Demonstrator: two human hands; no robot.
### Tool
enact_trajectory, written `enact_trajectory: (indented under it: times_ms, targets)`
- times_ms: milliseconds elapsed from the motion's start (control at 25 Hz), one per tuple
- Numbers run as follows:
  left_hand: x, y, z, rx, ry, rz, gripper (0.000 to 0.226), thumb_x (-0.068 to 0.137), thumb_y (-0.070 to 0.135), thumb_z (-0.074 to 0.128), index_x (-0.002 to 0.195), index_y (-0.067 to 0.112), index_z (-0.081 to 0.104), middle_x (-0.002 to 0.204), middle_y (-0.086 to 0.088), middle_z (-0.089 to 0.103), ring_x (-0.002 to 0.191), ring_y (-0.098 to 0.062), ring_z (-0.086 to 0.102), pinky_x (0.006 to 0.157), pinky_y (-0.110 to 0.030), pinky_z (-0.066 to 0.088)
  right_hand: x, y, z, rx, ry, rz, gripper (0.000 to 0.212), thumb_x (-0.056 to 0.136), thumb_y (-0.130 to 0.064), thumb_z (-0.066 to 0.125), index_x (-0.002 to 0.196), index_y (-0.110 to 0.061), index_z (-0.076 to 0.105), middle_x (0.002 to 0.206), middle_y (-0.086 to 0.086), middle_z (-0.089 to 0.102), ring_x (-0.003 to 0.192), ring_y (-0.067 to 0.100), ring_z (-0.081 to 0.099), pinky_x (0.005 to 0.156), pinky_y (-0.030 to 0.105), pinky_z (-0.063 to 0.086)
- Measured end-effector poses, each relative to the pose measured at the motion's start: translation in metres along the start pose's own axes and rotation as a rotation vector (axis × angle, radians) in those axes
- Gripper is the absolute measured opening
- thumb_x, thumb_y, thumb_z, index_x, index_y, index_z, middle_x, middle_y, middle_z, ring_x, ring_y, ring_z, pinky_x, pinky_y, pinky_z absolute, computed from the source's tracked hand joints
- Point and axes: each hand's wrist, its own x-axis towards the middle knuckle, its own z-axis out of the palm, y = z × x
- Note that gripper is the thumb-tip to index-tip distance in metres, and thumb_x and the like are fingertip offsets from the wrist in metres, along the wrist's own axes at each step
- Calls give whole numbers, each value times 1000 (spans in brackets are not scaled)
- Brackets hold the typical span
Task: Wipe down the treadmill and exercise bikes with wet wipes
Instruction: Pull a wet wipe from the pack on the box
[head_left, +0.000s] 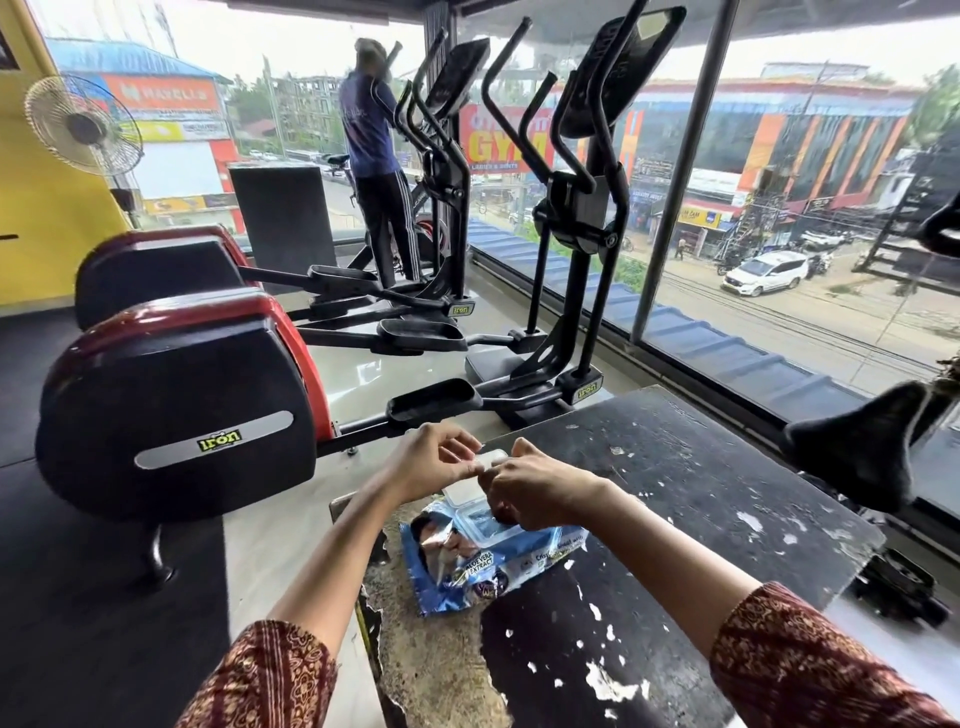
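The pack of wet wipes (483, 558) lay flat on the worn black bench (701, 499), its lid (460, 491) flipped open, directly under both hands. Just above the opening, a small white wipe (492, 458) was stretched between them. The left hand (434, 462) pinched one end with curled fingers and thumb. The right hand (540, 493) pinched the other end, fingers bent, its knuckles hanging over the top of the pack. A red and black cross-trainer (176, 415) stood to the left, and a bike saddle (857, 452) to the right.
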Motion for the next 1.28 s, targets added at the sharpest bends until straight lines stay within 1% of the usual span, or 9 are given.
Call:
enact_trajectory:
  times_ms: [240,440,560,640,720,840,960,1200,1280]
  targets:
    - [1,-2,-3,-18,-4,-5,19,78,15,78,94,15,68,82,8,66,76,-8,64,71,-13,52,-9,8,-1,112,63,-3,17,87,-9,55,86,-20,69,98,-6,61,101,11,54,89,36,24]
    - [1,-4,-5,-17,-9,-11,19,78,18,79,89,22,65,80,9,65,75,-4,63,71,-15,53,-10,9,-3,145,56,17,18,90,-7,51,84,-23,58,93,-11,55,83,-1,42,85,35,26]
    - [3,-3,-4,-27,-10,-11,19,77,18,79,89,22,65,81,8,66,75,-5,64,70,-14,52,-10,9,0,178,17,79,12,94,-13,49,94,-23,54,101,-3,59,95,14,54,87,35,33]
    - [4,-3,-4,-20,-9,-17,18,78,18,79,89,21,65,81,7,66,73,-4,63,69,-12,51,-13,13,0,255,41,114,10,94,-11,49,96,-19,55,96,0,58,88,23,55,80,34,41]
    - [5,-2,-3,-24,-12,-21,17,78,18,78,89,20,65,80,7,65,72,-4,62,68,-12,50,-17,19,-3,372,105,108,12,90,-3,50,95,-11,56,83,-2,54,76,22,52,69,29,42]
    - [6,-2,1,-49,-27,-18,17,79,17,78,89,20,65,80,6,65,73,-8,63,69,-17,53,-23,25,-11,513,210,72,14,82,11,51,89,1,59,73,-6,51,65,9,47,61,8,35]
    - [7,-2,3,-56,-16,-18,17,78,16,79,89,18,65,79,7,64,71,-6,61,67,-14,52,-22,25,-11,614,294,59,13,80,12,56,84,2,63,74,-4,57,68,-4,50,67,5,38]
    - [7,1,0,-58,-8,-2,18,78,17,79,89,20,65,80,6,65,73,-6,62,68,-13,51,-15,25,-1,680,408,110,20,83,5,64,100,-3,72,91,10,72,79,14,65,75,19,52]
    - [6,2,-1,-42,-2,12,19,78,17,79,87,23,64,81,6,65,75,-8,63,69,-15,52,-15,26,-3,678,396,117,21,85,2,65,102,-6,74,93,9,73,80,12,65,75,15,51]
